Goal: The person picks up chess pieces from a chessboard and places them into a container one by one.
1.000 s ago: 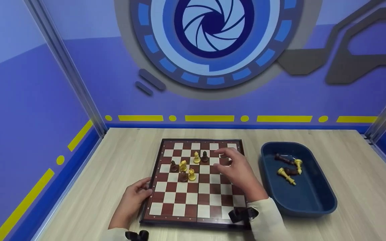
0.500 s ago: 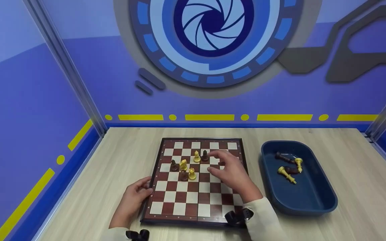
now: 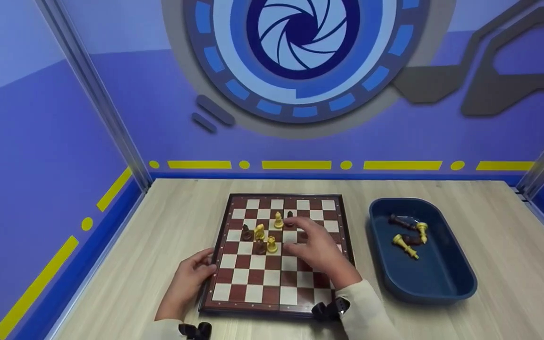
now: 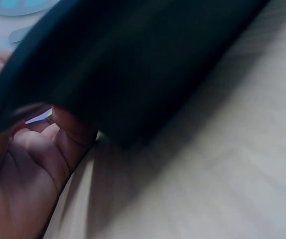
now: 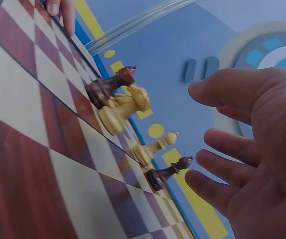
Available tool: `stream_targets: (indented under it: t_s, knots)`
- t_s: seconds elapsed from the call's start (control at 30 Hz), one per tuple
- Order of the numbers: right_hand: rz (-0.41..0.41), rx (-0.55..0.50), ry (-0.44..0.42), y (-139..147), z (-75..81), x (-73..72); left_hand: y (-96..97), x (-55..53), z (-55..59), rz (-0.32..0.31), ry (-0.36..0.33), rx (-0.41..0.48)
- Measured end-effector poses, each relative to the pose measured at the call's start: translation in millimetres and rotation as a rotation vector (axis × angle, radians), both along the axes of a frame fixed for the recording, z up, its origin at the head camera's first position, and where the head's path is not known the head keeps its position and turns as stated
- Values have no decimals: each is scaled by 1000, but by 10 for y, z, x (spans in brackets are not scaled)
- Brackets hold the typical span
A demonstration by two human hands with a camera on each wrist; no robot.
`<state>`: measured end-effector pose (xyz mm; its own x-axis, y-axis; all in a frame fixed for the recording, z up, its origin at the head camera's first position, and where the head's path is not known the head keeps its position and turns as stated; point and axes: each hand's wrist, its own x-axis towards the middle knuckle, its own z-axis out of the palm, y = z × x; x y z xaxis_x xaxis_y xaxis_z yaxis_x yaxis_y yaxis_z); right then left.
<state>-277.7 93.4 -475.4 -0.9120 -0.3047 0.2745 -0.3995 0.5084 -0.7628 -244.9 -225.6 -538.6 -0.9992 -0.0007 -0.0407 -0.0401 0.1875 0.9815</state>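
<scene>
Beside the left edge of the chessboard (image 3: 255, 278), my left hand (image 3: 184, 283) grips its frame, thumb at the top edge. In the left wrist view, the fingers (image 4: 73, 132) curl at the board's dark rim. My right hand (image 3: 321, 250) is over the board with thumb and fingers spread, holding nothing. Its fingertips are near a dark bishop (image 5: 164, 175), partly hidden in the head view. A cream bishop (image 3: 278, 220) stands beside it. Further left are a cream knight (image 3: 259, 231), a cream piece with a notched top (image 3: 272, 245) and two dark pieces, all upright.
A deep blue tray (image 3: 442, 281) stands right of the board, with cream and dark chess pieces lying in it, including a cream piece (image 3: 404, 245). The wooden table (image 3: 513, 264) meets blue panels at the back and sides.
My right hand has moved left across the board toward the bishops, its fingers staying spread. My left hand keeps its grip on the board's edge. The chess pieces stand where they were.
</scene>
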Motion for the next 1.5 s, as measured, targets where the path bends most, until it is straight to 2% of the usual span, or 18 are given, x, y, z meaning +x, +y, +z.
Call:
stream_targets:
  t_s: [0.3,0.57,0.93,1.27,1.5]
  knots:
    - [79,5,41,-87,-87,-2,28,17,18,4,-3,31]
    - [76,58,-1,-152,-139,28,13,18,10,-9,-1,17]
    - [107,59,-8,-236,-202,42,7,18,6,-14,14,16]
    - [97,78,-9,-311,-237,47,14,15,18,-9,15,31]
    - [1,27,31,-372,-254,40,13,21,19,-14,25,13]
